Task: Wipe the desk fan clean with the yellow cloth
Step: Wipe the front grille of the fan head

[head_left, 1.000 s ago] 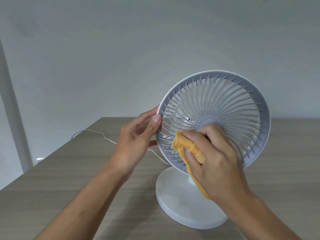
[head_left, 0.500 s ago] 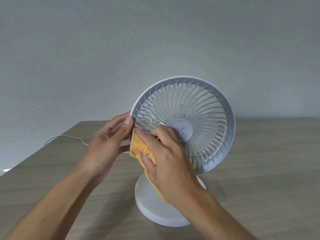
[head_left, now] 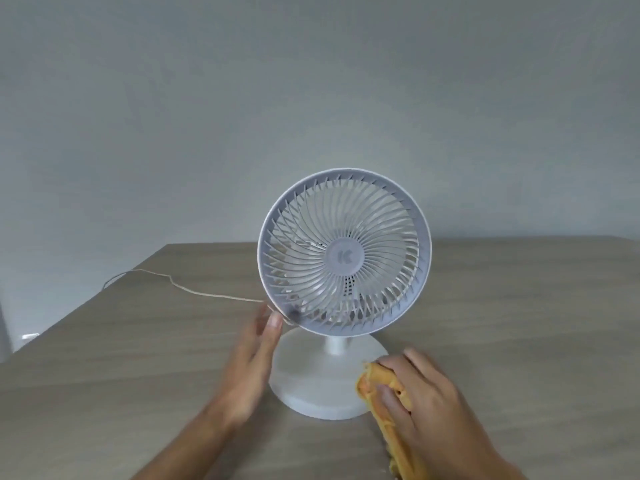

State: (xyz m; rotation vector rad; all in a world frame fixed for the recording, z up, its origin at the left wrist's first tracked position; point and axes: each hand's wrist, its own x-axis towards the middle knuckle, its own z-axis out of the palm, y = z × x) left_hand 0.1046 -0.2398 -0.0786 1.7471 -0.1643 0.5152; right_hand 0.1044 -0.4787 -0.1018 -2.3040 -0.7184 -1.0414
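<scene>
Both hands have dropped from the grille since a moment ago. On the wooden desk (head_left: 519, 306) the white desk fan (head_left: 344, 258) stands upright on its round base (head_left: 311, 382), grille facing the camera. At the base's right edge the right hand (head_left: 426, 407) presses the bunched yellow cloth (head_left: 384, 393), fingers closed over it. Beside the base's left, the left hand (head_left: 258, 358) is flat and open, empty, fingertips near the grille's lower rim. A thin white cord (head_left: 180, 289) trails left.
</scene>
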